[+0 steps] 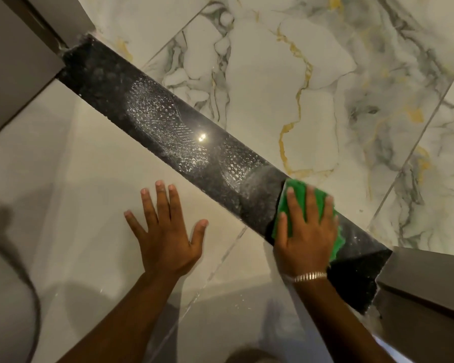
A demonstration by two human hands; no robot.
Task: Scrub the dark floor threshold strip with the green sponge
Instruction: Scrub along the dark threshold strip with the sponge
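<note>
The dark speckled threshold strip (152, 111) runs diagonally from upper left to lower right, with white soapy footprint-like marks along its middle. My right hand (306, 229) presses flat on the green sponge (298, 191), which lies on the strip near its lower right end. A silver bracelet sits on that wrist. A wiped, darker patch shows just left of the sponge. My left hand (165, 231) rests flat with fingers spread on the pale floor tile beside the strip, holding nothing.
Marbled white tiles (325, 74) with gold and grey veins lie beyond the strip. Grey door frame posts stand at the upper left (19, 56) and lower right (425, 289). A rounded pale object (5, 297) fills the lower left corner.
</note>
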